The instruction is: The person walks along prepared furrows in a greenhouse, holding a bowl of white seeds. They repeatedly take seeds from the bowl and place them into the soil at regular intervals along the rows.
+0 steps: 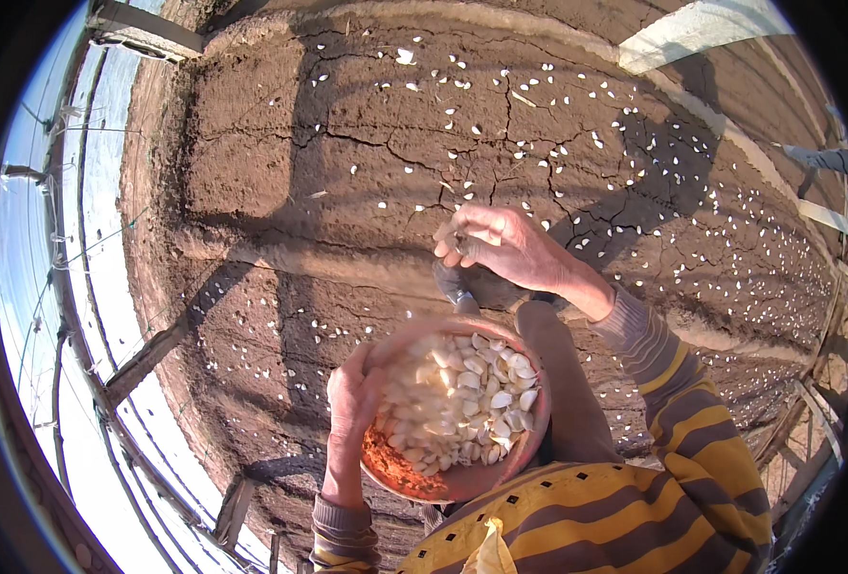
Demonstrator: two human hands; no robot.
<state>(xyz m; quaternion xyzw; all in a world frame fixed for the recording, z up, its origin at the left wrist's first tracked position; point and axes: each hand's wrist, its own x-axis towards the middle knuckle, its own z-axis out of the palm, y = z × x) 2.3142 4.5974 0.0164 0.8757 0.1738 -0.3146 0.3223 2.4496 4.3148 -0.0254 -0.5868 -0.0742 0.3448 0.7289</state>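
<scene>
My left hand (354, 387) grips the left rim of a reddish round basin (460, 488), held tilted near my waist. White garlic cloves (499, 398) fill much of it, and an orange-red patch shows inside at lower left. The left side of the heap is blurred. Beyond the basin, my right hand (506, 247) is raised over the soil with its fingers bent. Its fingertips are blurred, and whether a clove is between them I cannot make out. Below that hand a dark shoe (450, 281) stands by the low soil ridge.
Scattered cloves (596, 140) dot the cracked soil bed (366, 151), most densely at the right. A low soil ridge (323, 269) crosses the bed. Pale posts (704, 32) stand at the far side. On the left runs a frame of poles (144, 362) with pale sheeting.
</scene>
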